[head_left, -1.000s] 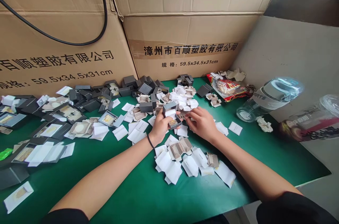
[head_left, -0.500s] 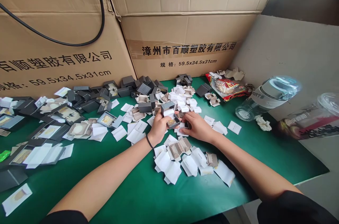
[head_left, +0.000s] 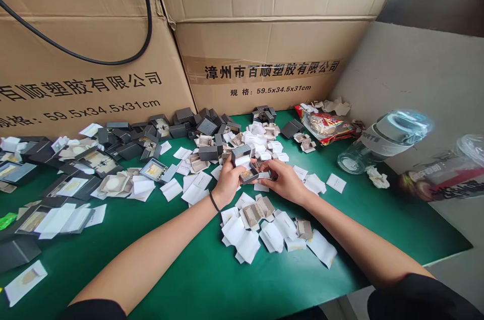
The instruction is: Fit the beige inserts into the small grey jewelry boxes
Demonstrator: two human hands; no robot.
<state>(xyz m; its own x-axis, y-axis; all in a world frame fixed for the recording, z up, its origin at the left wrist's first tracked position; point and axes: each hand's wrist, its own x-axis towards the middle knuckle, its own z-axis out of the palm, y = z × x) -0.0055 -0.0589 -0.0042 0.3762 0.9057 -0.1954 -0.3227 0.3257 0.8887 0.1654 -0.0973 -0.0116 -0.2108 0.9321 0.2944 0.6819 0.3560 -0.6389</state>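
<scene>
Left grip (head_left: 228,183) holds an open dark box (head_left: 248,175) (right grip (head_left: 284,181) near)

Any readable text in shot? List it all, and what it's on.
"漳州市百顺塑胶有限公司": right carton
"规 格: 59.5x34.5x31cm": right carton
"百顺塑胶有限公司", start cut off: left carton
"59.5x34.5x31cm": left carton
Too small or blurred: white cards, red packet, bottle, clear container.
Held grey box: none legible.
</scene>
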